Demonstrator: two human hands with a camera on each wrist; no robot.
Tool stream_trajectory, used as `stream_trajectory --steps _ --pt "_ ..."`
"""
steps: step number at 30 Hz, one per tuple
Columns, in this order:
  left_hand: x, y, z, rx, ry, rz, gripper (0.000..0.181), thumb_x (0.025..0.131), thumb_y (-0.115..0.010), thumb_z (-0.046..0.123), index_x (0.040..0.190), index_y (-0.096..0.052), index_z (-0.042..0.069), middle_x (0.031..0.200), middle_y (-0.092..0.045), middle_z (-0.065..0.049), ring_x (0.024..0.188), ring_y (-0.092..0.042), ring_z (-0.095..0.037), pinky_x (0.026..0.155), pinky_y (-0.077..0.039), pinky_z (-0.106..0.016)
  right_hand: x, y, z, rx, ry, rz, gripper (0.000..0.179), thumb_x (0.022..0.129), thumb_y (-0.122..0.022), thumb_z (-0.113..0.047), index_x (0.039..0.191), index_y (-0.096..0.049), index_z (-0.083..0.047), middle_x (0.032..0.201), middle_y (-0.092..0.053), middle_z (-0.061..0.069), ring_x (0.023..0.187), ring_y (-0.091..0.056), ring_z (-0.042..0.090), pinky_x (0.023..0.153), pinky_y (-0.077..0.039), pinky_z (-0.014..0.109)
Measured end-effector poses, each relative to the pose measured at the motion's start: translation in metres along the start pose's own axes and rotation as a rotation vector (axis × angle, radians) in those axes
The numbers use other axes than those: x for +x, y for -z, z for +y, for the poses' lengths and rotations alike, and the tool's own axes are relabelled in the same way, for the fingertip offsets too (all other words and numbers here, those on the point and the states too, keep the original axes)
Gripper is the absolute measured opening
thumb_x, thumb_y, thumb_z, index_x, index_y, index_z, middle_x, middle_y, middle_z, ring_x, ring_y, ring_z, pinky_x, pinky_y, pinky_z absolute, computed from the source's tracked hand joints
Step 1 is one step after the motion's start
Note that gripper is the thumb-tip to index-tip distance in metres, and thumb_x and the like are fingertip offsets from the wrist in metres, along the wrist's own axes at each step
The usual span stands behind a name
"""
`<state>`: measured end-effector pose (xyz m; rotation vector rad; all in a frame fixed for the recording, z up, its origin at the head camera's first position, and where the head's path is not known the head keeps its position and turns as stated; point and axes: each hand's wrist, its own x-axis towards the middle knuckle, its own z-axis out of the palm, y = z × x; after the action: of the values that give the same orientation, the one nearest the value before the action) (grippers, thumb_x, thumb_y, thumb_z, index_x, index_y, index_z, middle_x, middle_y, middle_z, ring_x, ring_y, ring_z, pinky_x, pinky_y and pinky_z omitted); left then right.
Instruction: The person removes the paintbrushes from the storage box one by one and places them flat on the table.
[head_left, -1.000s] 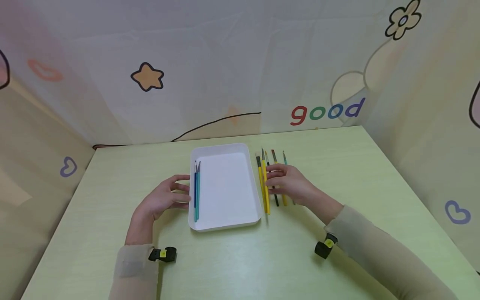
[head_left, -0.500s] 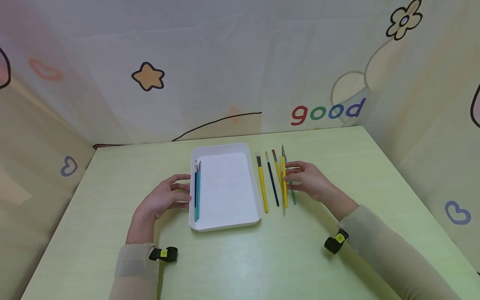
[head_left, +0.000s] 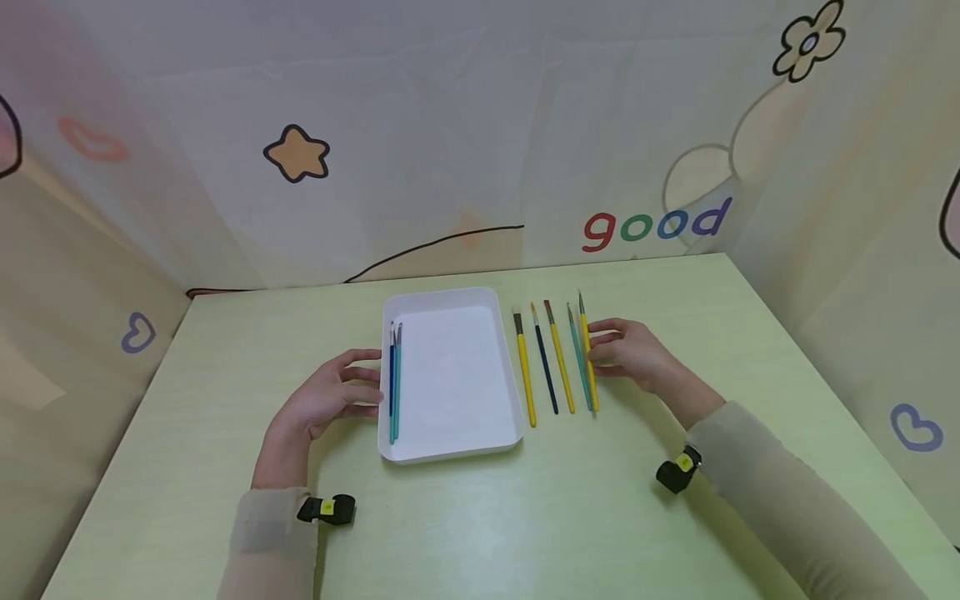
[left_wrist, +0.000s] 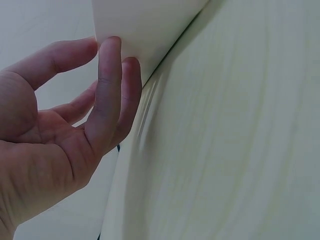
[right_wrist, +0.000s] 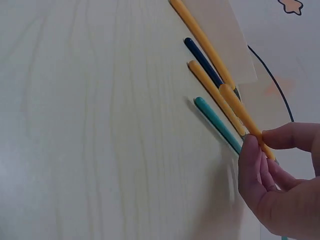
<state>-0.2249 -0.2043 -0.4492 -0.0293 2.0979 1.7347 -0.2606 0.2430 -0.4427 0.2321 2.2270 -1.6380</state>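
My right hand (head_left: 630,354) pinches a yellow paintbrush (head_left: 594,393) between thumb and fingertips, its bristles pointing to the far side. In the right wrist view the yellow handle slants over the other handles. Just left of it lies a teal paintbrush (head_left: 577,343). Further left, a yellow brush with reddish-brown bristles (head_left: 560,357), a dark blue brush (head_left: 546,367) and a thicker yellow brush (head_left: 527,379) lie side by side. My left hand (head_left: 322,396) has its fingertips against the left wall of the white tray (head_left: 461,383), fingers spread.
Inside the tray, along its left wall, lie a dark blue paintbrush (head_left: 391,375) and a teal paintbrush (head_left: 397,387). The pale green table (head_left: 480,525) meets a printed cloth backdrop (head_left: 435,150) at its far edge.
My right hand has carried the yellow paintbrush rightward, from beside the tray, across the row, to the right of the teal brush. My left hand and the tray have stayed in place.
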Motion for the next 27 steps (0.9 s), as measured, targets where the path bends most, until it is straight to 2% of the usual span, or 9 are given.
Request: stream_trajectory --steps 6,15,22,27 --pt "0.0009 0.0005 -0.0022 -0.013 -0.010 -0.007 0.074 0.090 -0.072 -0.004 0.155 -0.036 0.004 0.136 -0.051 -0.027 0.102 -0.066 -0.029 0.085 -0.061 -0.037 0.0017 0.0020 0.0024 -0.084 0.016 0.016 0.058 0.096 -0.067 -0.001 0.148 -0.042 0.004 0.127 -0.054 0.022 0.101 -0.060 0.029 0.087 -0.060 0.036" --pt "0.0019 0.0007 -0.0025 -0.026 -0.024 -0.012 0.073 0.090 -0.071 -0.006 0.154 -0.036 0.003 0.134 -0.051 -0.027 0.100 -0.066 -0.028 0.084 -0.061 -0.037 0.0046 0.0060 0.0056 -0.167 0.024 0.065 0.055 0.094 -0.067 0.002 0.143 -0.045 0.007 0.116 -0.054 0.019 0.096 -0.058 0.028 0.080 -0.062 0.033" --pt "0.0027 0.0011 -0.0036 -0.025 -0.028 -0.018 0.075 0.090 -0.071 -0.005 0.155 -0.035 0.003 0.135 -0.051 -0.027 0.101 -0.066 -0.028 0.085 -0.061 -0.036 0.0049 0.0090 0.0079 -0.320 0.063 0.118 0.049 0.093 -0.068 0.001 0.137 -0.050 0.008 0.111 -0.057 0.019 0.091 -0.060 0.027 0.075 -0.062 0.029" --pt "0.0021 0.0000 -0.0025 -0.023 -0.028 -0.017 0.075 0.090 -0.071 -0.005 0.155 -0.034 0.002 0.136 -0.050 -0.027 0.101 -0.066 -0.028 0.084 -0.061 -0.035 0.0045 0.0071 0.0086 -0.379 0.095 0.136 0.046 0.091 -0.069 0.000 0.133 -0.054 0.010 0.108 -0.059 0.020 0.088 -0.060 0.027 0.073 -0.062 0.030"
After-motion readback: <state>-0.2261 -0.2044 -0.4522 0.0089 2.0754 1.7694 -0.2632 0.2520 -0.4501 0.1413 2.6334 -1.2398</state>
